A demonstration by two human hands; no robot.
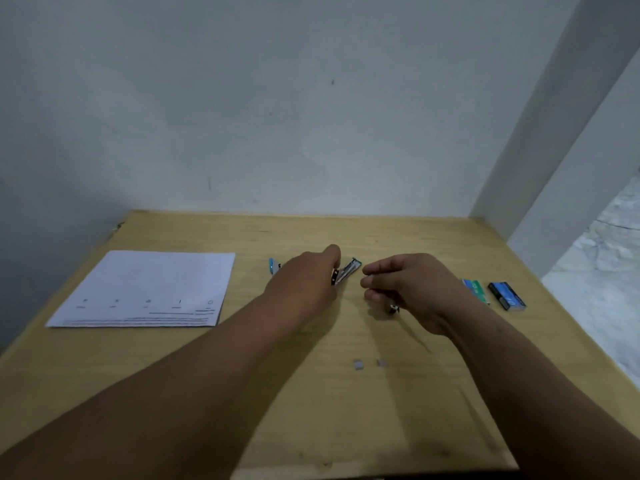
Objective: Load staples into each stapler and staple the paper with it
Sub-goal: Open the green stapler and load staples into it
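Both arms outstretched — left hand [304,282] gripping, right hand [401,282] fingers loosely curled.

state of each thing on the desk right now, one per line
left hand: grips the stapler
stapler: opened up, held just above the table
right hand: fingers curled, beside the stapler, contents unclear
paper: flat on the table, untouched
blue stapler: lying behind the left hand, mostly hidden
green staple box: lying flat
blue staple box: lying flat
loose staple strips: lying on the table

blue stapler [272,265] mostly hidden behind left hand [304,282], box labels unreadable
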